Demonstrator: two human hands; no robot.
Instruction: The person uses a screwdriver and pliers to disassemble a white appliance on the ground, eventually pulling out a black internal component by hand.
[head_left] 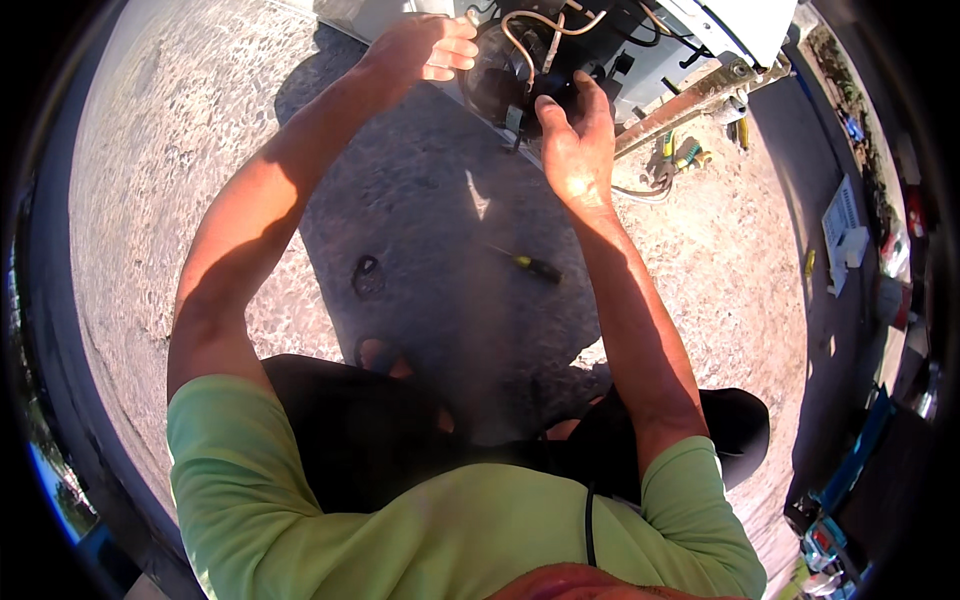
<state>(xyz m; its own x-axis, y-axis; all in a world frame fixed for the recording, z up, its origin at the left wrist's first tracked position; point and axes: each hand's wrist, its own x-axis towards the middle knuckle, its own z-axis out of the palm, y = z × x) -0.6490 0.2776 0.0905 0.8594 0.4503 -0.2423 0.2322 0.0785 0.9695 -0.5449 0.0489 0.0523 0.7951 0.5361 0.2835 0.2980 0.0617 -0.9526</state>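
Note:
A black rounded compressor (488, 88) sits in the open back of a white appliance (755, 25), with a bent copper pipe (518, 38) and dark wires above it. My left hand (428, 48) is at the compressor's left side, its fingers curled; whatever they may grip is too small to make out. On the other side, my right hand (582, 140) has thumb and fingers apart, close to the black parts at the compressor's right. Any contact of its fingertips is unclear. A screwdriver (538, 267) with a black and yellow handle lies on the ground between my forearms.
Pliers (664, 165) and another green-handled tool (690, 156) lie right of the appliance, below its rusty frame bar (675, 108). A thin cable (640, 194) runs near them. A white panel-like object (843, 230) and assorted items stand at the far right.

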